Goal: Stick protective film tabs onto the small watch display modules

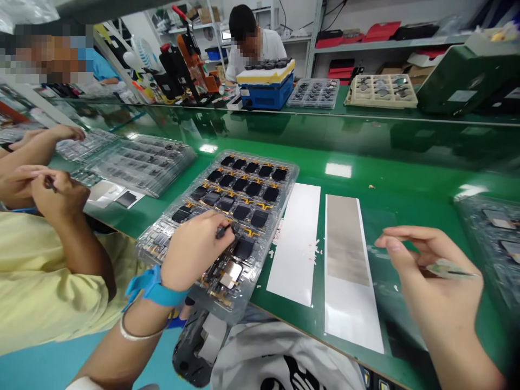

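Observation:
My left hand [199,244], with a blue band at the wrist, reaches over a clear plastic tray [290,168] and pinches a small black part [221,232] above its lower half. Rows of square black pieces with orange flex strips fill the tray's compartments; one piece near the bottom has a silvery face [231,274]. My right hand [439,271] hovers at the right with thumb and index finger close together. A thin tool [450,269] lies across its palm, held by the curled fingers. Between the hands rest a white strip [296,244] and a strip with a grey film [347,238].
Co-workers' hands [60,195] work at the left beside stacked clear trays [150,162]. Another tray [495,233] stands at the right edge. Beyond the green bench [374,162], a person sits behind a blue box [266,95]. White scraps lie around the strips.

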